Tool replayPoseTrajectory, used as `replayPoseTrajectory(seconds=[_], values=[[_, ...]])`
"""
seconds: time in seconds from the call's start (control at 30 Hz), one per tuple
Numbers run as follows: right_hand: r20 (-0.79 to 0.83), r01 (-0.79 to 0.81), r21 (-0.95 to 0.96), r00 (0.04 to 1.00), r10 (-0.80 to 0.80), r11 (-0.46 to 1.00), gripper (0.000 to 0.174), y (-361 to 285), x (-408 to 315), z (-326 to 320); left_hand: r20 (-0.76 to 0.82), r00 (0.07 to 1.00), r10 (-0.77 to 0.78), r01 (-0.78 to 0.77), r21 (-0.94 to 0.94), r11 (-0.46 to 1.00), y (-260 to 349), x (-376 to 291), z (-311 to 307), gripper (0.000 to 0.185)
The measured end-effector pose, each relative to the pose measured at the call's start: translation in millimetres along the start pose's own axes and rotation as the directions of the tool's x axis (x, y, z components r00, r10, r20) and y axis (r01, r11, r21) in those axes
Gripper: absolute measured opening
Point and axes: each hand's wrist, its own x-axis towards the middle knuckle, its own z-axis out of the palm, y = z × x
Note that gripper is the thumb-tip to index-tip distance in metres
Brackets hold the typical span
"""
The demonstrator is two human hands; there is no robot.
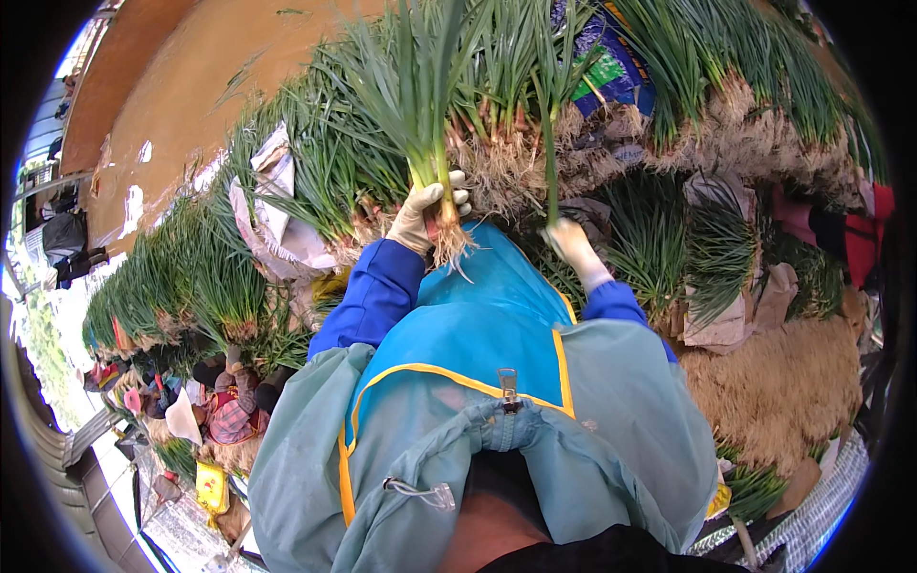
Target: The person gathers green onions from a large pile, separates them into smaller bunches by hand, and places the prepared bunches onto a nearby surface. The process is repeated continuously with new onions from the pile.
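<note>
My left hand [412, 222], in a pale glove, grips a bunch of green garlic plants [428, 161] upright by the lower stems. Their pale roots [453, 242] hang below the fingers, over the blue apron [494, 308] on my lap. To the right, my gloved right hand [573, 247] is blurred, with its fingers closed around the lower end of a long green leaf [551, 168]. That leaf rises in front of a heap of rooted green garlic [509, 136] just beyond my hands.
More heaps [752, 107] stretch off to the right, and others [172, 265] to the left. A white woven sack [279, 193] lies left of my hands. A thick mass of roots [781, 387] is at my right side. A person in a plaid shirt [233, 415] sits at left.
</note>
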Motion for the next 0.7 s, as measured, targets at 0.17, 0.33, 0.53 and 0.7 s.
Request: replayPoseTrajectory(seconds=[0.17,0.33,0.53,0.7], values=[[0.633,-0.44,-0.065,0.676,0.378,0.895,0.038,0.2,-70.6,-9.9,-0.213,0.97,-0.116,0.104,-0.067,0.992,-18.8,13.8,-32.5,0.034],[0.191,-0.254,0.916,0.957,0.22,0.309,0.043,-87.2,41.6,-102.1,-0.229,0.957,-0.178,0.163,-0.086,0.983,-36.3,25.1,-31.7,0.03],[0.615,-0.085,0.383,0.766,-0.186,0.92,0.045,-136.3,64.8,-123.5,-0.104,0.985,0.14,-0.141,-0.001,0.99,5.3,20.6,7.5,0.025],[0.496,-0.229,0.034,0.849,0.183,0.973,0.034,-66.9,87.4,-117.2,-0.008,0.964,0.265,-0.26,-0.216,0.941,54.7,19.3,-9.9,0.014]])
